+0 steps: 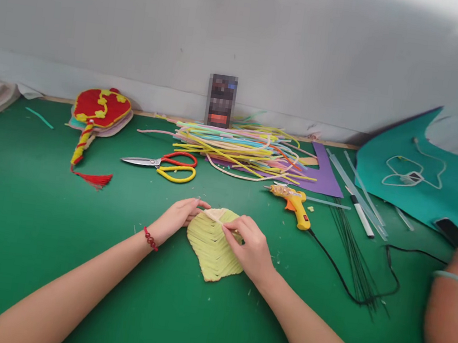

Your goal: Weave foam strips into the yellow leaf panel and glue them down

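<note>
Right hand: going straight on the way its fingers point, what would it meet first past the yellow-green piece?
Probably the left hand, at the upper left of the yellow-green piece; depth is unclear.

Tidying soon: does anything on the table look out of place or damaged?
A teal strip lies alone at far left, apart from the colorful bundle, so it looks stray. Small scraps litter the table near the glue gun. The yellow-green leaf shape has small gaps down its middle, perhaps by design.
</note>
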Tool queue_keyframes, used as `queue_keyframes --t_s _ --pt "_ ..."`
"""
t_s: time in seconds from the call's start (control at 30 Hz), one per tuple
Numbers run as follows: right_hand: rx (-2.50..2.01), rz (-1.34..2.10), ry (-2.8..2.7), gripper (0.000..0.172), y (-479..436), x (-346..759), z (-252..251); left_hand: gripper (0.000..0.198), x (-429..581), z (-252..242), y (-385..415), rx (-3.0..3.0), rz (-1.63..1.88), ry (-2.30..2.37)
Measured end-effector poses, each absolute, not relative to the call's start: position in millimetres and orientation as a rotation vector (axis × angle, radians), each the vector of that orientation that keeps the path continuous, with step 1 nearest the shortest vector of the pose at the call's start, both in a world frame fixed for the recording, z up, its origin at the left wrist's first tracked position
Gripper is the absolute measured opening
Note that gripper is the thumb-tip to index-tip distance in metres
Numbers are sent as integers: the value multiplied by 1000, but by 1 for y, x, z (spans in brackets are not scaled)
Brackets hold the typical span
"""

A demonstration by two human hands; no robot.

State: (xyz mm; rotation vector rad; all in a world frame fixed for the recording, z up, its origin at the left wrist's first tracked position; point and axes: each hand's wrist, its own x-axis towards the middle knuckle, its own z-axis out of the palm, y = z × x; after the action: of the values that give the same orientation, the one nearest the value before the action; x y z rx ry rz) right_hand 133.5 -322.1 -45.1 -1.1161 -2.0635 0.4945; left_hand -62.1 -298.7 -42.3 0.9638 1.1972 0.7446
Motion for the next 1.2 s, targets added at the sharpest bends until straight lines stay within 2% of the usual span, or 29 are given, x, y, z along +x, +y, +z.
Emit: queue_keyframes --t_s 0.1,0.33,0.63,0.93,1.2 --pt "-1093 450 -2123 16 -321 131 -49 53 -64 -42 -298 864 730 1150" --pt "-1127 379 -2203 17 -320 132 -52 48 -63 -41 -299 862 722 1131" --pt "-1111 321 -2214 16 -319 131 -57 46 -63 -41 -298 1128 652 1183" --pt "-1105 379 -2196 14 -319 132 -57 41 -60 -43 -302 1135 716 1228" --pt "-1143 643 -1992 10 -321 129 -56 40 -59 -40 -304 1152 721 1278"
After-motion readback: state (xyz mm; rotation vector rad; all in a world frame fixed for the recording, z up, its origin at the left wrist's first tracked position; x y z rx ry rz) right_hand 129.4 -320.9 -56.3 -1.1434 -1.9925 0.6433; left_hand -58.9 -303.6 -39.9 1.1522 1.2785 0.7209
